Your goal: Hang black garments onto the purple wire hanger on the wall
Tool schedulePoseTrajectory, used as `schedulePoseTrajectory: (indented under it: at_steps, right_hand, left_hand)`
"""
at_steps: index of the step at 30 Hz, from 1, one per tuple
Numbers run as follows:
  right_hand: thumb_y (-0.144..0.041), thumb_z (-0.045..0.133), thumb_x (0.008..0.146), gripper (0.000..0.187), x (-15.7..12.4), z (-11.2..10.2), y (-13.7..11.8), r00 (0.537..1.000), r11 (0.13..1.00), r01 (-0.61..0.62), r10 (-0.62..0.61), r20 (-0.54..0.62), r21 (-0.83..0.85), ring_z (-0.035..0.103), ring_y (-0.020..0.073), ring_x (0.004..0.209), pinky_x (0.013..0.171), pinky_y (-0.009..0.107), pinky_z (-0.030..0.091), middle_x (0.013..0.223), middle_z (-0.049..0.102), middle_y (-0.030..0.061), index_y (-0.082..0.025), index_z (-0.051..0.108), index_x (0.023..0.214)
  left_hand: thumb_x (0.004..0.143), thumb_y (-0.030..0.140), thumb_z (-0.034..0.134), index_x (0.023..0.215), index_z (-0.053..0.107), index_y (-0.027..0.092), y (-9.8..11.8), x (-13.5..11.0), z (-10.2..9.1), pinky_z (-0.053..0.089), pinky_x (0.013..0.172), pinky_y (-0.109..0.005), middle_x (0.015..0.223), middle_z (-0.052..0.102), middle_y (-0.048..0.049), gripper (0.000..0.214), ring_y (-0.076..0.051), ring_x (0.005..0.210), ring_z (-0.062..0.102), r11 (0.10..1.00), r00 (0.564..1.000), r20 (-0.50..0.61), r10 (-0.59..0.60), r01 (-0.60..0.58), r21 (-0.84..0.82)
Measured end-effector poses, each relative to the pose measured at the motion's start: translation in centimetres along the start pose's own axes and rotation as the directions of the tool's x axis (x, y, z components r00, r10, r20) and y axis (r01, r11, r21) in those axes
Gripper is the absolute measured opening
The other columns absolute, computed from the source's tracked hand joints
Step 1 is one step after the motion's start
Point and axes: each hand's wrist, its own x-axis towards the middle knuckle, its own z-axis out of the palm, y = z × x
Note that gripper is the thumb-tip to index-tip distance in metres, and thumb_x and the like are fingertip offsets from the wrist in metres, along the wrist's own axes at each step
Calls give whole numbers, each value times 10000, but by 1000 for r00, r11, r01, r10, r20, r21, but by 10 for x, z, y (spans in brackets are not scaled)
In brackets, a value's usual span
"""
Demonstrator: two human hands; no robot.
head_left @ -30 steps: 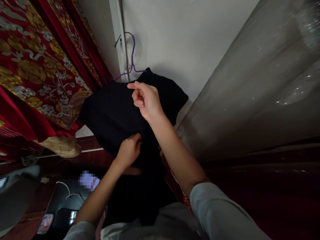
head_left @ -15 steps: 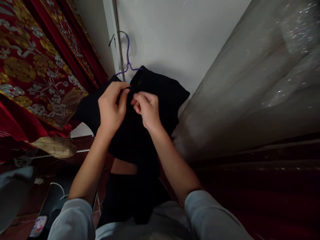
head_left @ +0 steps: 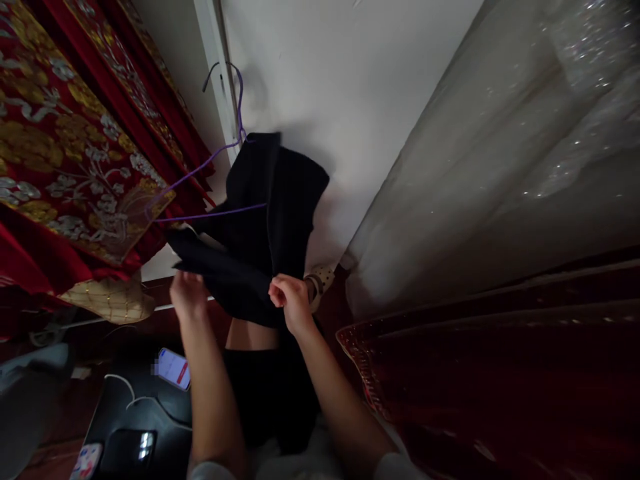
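Note:
A black garment hangs half off a purple wire hanger, whose hook sits on a white door frame. The hanger's left arm and bottom bar are bare. My right hand is closed, pinching the garment's lower edge. My left hand is blurred by motion at the garment's lower left corner; its fingers do not show clearly.
Red and gold embroidered fabric hangs at the left. A pale glittery garment in plastic and dark red cloth fill the right. Below lie a phone with a lit screen, a white cable and a black case on the floor.
Both hands dropped from the garment's collar to its lower edge. The garment slid off the hanger's left side, baring the purple wire. The view shifted slightly.

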Motion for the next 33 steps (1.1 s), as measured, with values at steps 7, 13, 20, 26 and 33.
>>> schedulePoseTrajectory:
  at_steps: [7, 13, 20, 26, 33]
  right_hand:
    - [-414, 665, 824, 395, 6, -25, -24, 956, 967, 192, -223, -192, -167, 362, 90, 512, 524, 257, 298, 538, 411, -37, -198, 459, 566]
    - [-348, 851, 719, 616, -13, -10, -34, 921, 857, 387, -339, 193, -339, 623, 227, 1189, 1036, 353, 491, 1264, 658, 66, -258, 588, 1269]
    - [-382, 669, 845, 244, 5, -4, -45, 965, 932, 226, -175, 195, -282, 700, 239, 1025, 975, 389, 555, 1030, 756, 31, -253, 736, 1041]
    - [-303, 737, 649, 98, 45, -24, -106, 951, 840, 303, -233, 204, -450, 678, 227, 762, 760, 368, 578, 731, 682, -6, -245, 686, 708]
    - [-138, 492, 773, 229, 109, -13, -155, 657, 411, 673, -715, 241, -615, 699, 231, 918, 912, 404, 575, 864, 730, 39, -231, 700, 798]
  left_hand:
    - [805, 446, 791, 782, 553, 215, 9, -62, 49, 476, 639, -260, 839, 644, 0, 333, -127, 709, 604, 960, 968, -137, -210, 177, -216]
    - [860, 321, 795, 882, 759, 214, 71, -82, 85, 546, 993, -348, 1118, 746, -63, 115, -227, 1098, 691, 995, 997, 55, -57, 62, -82]
    - [987, 537, 619, 1402, 614, 276, 76, -55, 102, 309, 1263, -510, 1531, 528, -101, 491, -294, 1483, 429, 889, 837, 476, 268, -406, 212]
    - [1009, 759, 137, 871, 674, 162, 37, -17, 86, 558, 798, -392, 874, 708, -118, 815, -260, 835, 671, 922, 510, 854, -99, -276, 272]
    - [974, 653, 515, 894, 668, 148, 39, 31, 37, 489, 890, -422, 761, 639, -88, 534, -260, 795, 641, 391, 416, 871, -259, -780, 489]
